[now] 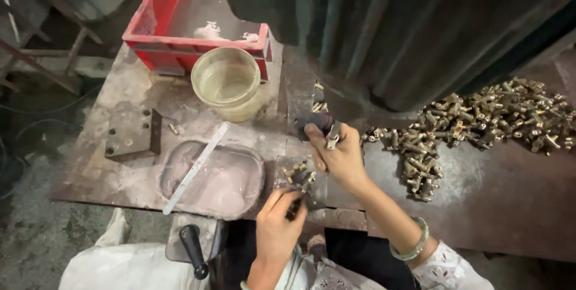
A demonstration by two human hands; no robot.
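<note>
A small brass fitting [333,135] is pinched between the thumb and fingers of the right hand [337,157], which is raised over the middle of the metal workbench [498,206], just in front of the dark machine housing [420,26] at the bench's far edge. The fingers are curled closed around the fitting, and a green bangle [414,245] is worn on that wrist. The left hand [277,225] is held at the near edge of the bench with its fingers bent down onto a small cluster of brass fittings [297,177]; whether any piece is actually gripped cannot be told, as the fingertips are hidden against a dark part.

A large heap of brass fittings [480,119] is spread along the right side of the bench, running from near the right hand out toward the right edge. A shallow oval metal tray [243,185] is set left of the hands near the front edge, and a flat metal strip [195,169] is laid slantwise across it. Behind the tray, a translucent plastic tub [228,83] is stood upright, and beyond that a red plastic crate [174,44] is placed at the far left corner. A drilled steel block [133,134] is seen at the left edge. A black handle [193,249] is visible below the front edge.
</note>
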